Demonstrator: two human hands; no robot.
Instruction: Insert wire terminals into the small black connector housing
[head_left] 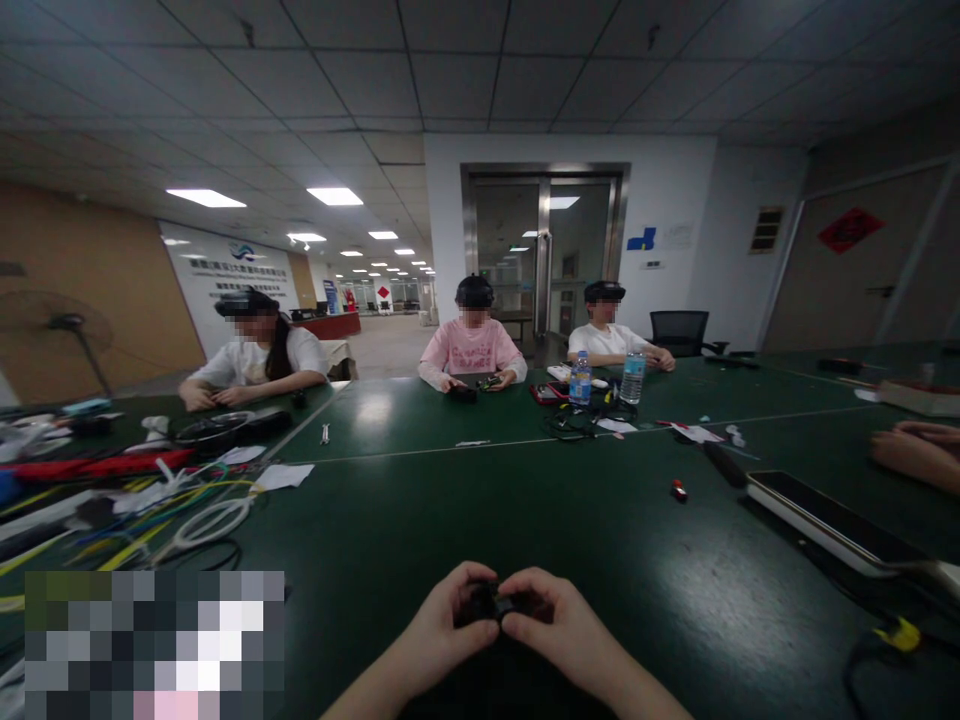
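Observation:
Near the front edge of the dark green table (375, 530), my left hand (452, 622) and my right hand (553, 620) meet around a small black object (491, 598). Fingers of both hands curl round it, with the thumbs on the near side. Its kind cannot be made out, since the fingers cover much of it and it is dark against the table. The left hand grips its left part, the right hand its right part.
Tangled cables (210, 525) and a white paper (285, 476) lie at left. A wrench (325, 434) lies farther back. Two bottles (580, 380) stand beyond. At right are a small red item (679, 490), a flat black-topped device (832, 515) and another person's hands (919, 455). Three people sit opposite.

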